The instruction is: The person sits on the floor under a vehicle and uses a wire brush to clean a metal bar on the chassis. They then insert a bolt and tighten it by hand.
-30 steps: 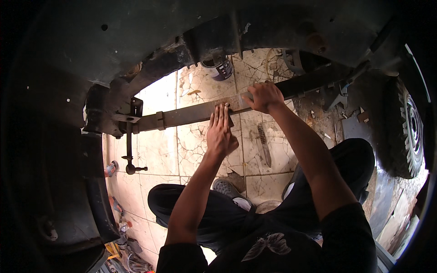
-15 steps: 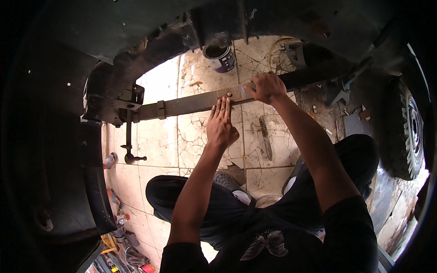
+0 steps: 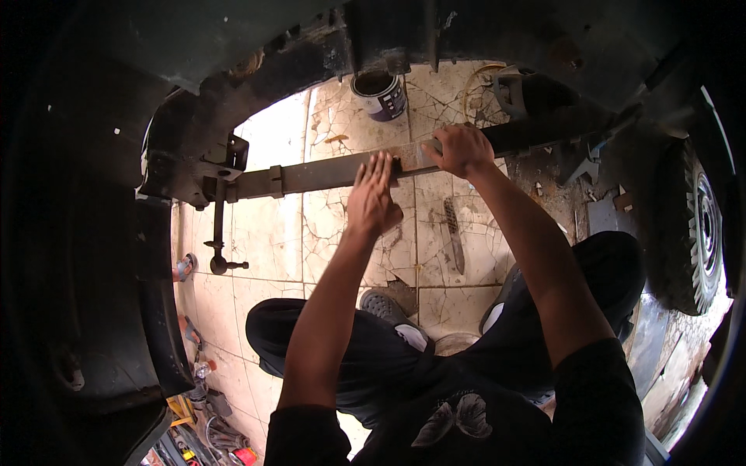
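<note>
A long flat leaf spring runs crosswise in front of me, dark at the left and rusty brown with a paler patch near the middle. My left hand lies on it, fingers stretched out and side by side, beside a dark spot on the upper face. To the right, my right hand is closed at the spring, its thumb toward the left. Something small and greyish shows by the thumb and fingers; its kind is hidden. A metal clip wraps the spring's left part.
Dark vehicle parts arch overhead and at the left, with a ball-ended rod hanging down. A paint can stands beyond the spring. On the cracked tiles lies a file-like tool. A wheel is at the right; clutter lies lower left.
My left hand has slid slightly left and up on the spring. A shiny round spot near its fingertips now shows dark. The right hand has barely shifted; the view tilts a little.
</note>
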`<state>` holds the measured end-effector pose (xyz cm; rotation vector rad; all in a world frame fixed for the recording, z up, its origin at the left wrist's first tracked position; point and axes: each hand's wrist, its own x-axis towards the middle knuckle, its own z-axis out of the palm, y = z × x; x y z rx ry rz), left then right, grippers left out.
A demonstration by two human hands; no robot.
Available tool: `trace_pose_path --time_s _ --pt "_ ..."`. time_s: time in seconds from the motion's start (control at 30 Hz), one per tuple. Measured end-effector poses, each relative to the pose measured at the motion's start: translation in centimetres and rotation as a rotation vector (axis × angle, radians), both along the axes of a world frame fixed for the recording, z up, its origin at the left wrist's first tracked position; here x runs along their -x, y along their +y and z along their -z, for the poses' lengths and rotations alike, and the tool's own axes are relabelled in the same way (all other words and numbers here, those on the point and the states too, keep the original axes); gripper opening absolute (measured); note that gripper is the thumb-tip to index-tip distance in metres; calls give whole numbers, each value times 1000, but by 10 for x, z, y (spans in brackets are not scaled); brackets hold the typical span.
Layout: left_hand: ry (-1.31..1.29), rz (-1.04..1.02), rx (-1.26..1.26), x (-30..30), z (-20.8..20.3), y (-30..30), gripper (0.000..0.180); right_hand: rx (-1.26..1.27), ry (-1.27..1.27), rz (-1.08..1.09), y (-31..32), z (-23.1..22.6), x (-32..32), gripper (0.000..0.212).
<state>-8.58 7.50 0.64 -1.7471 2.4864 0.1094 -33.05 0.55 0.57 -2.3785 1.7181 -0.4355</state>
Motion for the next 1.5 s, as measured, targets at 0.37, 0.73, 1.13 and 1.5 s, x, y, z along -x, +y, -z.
trace_pose_path --time_s 0.37,0.73,1.13,1.5 --pt "43 10 55 13 11 13 109 -28 16 42 0 6 6 50" --pt "111 16 280 11 22 28 94 -26 7 10 -2 4 1 52" --pt "109 -33 125 7 8 -4 91 -10 -22 47 2 4 1 52" --pt "72 -11 57 4 -1 -2 94 -9 27 37 -3 1 3 52"
